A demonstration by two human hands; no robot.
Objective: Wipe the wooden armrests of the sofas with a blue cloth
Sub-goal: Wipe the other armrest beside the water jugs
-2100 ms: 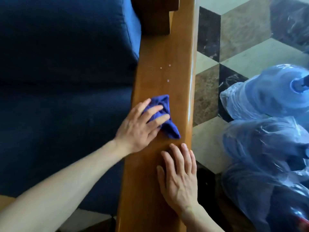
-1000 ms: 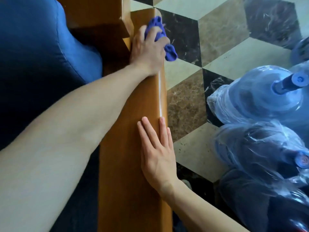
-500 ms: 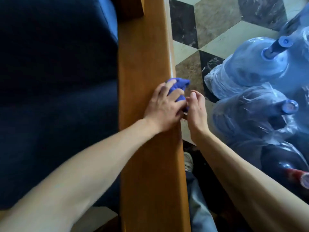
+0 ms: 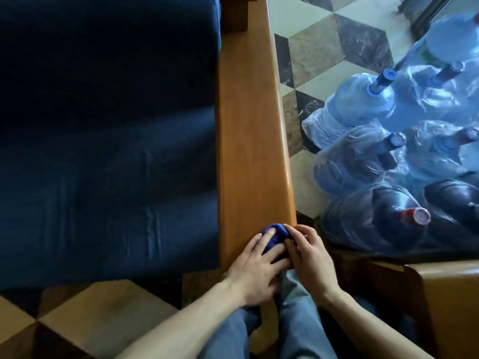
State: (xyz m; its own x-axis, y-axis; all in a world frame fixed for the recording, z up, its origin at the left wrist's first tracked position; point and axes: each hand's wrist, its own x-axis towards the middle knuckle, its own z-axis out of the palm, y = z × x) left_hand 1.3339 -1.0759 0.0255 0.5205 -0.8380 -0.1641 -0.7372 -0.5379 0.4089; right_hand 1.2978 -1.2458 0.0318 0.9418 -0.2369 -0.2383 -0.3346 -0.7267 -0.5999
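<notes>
A long wooden armrest [image 4: 251, 130] runs from the top of the view down to my hands, beside the dark blue sofa seat [image 4: 108, 141]. The blue cloth [image 4: 275, 236] is bunched at the armrest's near end. My left hand [image 4: 256, 270] lies over the cloth with its fingers pressing on it. My right hand [image 4: 309, 257] touches the cloth from the right, fingers curled around its edge. Most of the cloth is hidden under both hands.
Several large water bottles [image 4: 363, 104] wrapped in plastic stand on the tiled floor [image 4: 321, 45] right of the armrest. Another wooden armrest [image 4: 451, 301] sits at the lower right. My jeans-clad legs [image 4: 295, 332] are below the hands.
Both hands and the cloth have slid along the armrest toward me, from its middle to its near end. Earlier the left hand had wiped up to the far end.
</notes>
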